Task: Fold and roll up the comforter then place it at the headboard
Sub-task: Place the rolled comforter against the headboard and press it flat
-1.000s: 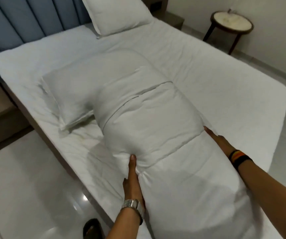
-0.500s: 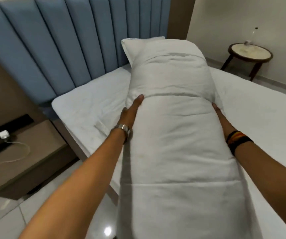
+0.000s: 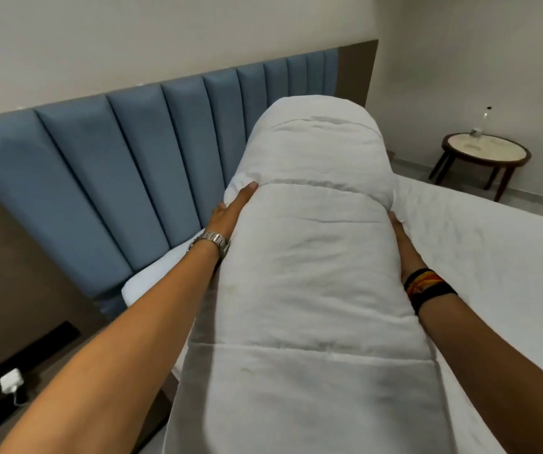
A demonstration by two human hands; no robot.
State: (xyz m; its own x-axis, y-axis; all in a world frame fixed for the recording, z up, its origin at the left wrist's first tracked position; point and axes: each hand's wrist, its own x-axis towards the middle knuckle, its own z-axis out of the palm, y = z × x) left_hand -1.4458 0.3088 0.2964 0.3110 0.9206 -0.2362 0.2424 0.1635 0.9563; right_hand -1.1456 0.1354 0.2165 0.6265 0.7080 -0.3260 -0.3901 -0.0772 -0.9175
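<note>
The white comforter (image 3: 312, 273) is rolled into a long thick bundle and is held up in front of me, its far end pointing at the blue padded headboard (image 3: 116, 158). My left hand (image 3: 231, 211) presses flat against the roll's left side, a metal watch on its wrist. My right hand (image 3: 403, 244) clamps the right side, with coloured bands on the wrist. The roll hides the pillows and much of the bed (image 3: 493, 273) beneath it.
A round dark-legged side table (image 3: 484, 152) with a small bottle stands by the far wall on the right. A brown bedside unit (image 3: 27, 322) with a white charger (image 3: 10, 381) sits low on the left. A white pillow corner (image 3: 152, 276) shows under my left forearm.
The roll has been lifted off the mattress and raised higher toward the headboard, both hands staying on its sides. My view has tilted up to the wall.
</note>
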